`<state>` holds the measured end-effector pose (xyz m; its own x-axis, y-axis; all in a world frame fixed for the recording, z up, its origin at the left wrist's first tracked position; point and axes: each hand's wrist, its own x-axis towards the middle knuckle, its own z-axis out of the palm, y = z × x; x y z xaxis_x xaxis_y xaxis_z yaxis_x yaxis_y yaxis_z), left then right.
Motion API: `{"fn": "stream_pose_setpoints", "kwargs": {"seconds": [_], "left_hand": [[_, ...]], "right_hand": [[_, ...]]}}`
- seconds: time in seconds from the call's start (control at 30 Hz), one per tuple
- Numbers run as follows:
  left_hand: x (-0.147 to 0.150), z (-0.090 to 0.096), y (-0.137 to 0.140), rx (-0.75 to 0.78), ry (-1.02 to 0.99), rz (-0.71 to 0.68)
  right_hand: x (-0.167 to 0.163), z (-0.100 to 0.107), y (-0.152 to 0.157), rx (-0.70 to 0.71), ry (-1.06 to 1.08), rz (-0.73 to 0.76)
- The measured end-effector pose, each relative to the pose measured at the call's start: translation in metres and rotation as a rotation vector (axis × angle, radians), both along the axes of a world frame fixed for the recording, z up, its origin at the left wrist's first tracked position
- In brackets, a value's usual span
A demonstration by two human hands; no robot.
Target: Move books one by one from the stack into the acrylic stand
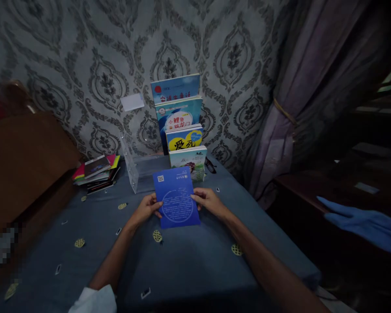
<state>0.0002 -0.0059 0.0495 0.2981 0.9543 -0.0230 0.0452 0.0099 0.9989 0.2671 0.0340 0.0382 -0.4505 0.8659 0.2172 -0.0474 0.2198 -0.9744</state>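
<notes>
A dark blue booklet [177, 198] with a white printed circle, small text and a QR code is held up over the cloth-covered table. My left hand [147, 206] grips its left edge, thumb on the printed face. On the opposite edge, my right hand [209, 201] pinches it the same way. Just behind stands a clear stepped rack [130, 165], its right side filled with upright books: a green-edged one [197, 161] in front, a yellow and blue one [184, 138], a teal one [179, 114] and a taller blue one [176, 87] at the back.
Left of the rack lies a loose pile of colourful booklets [99, 173]. Dark glasses [210, 165] rest behind the books' right side. A brown box-like object [26, 161] borders the left. At right are a tied curtain [282, 108] and a blue glove [365, 221].
</notes>
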Motion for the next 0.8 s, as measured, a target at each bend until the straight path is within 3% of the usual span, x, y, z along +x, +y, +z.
{"fn": "stream_pose_setpoints", "kwargs": {"seconds": [0.13, 0.3, 0.43, 0.53, 0.8], "left_hand": [[0.014, 0.017, 0.02, 0.22, 0.037, 0.088], [0.043, 0.061, 0.06, 0.581, 0.161, 0.19], [0.056, 0.083, 0.081, 0.776, 0.423, 0.342], [0.059, 0.08, 0.088, 0.803, 0.517, 0.389], [0.061, 0.047, 0.093, 0.743, 0.596, 0.387]], "right_hand": [[0.015, 0.01, 0.012, 0.026, 0.005, -0.042], [0.028, 0.051, 0.05, 0.27, 0.04, -0.265], [0.031, 0.069, 0.074, 0.431, 0.035, -0.405], [0.029, 0.06, 0.084, 0.463, -0.028, -0.45], [0.029, 0.017, 0.091, 0.514, -0.182, -0.543]]}}
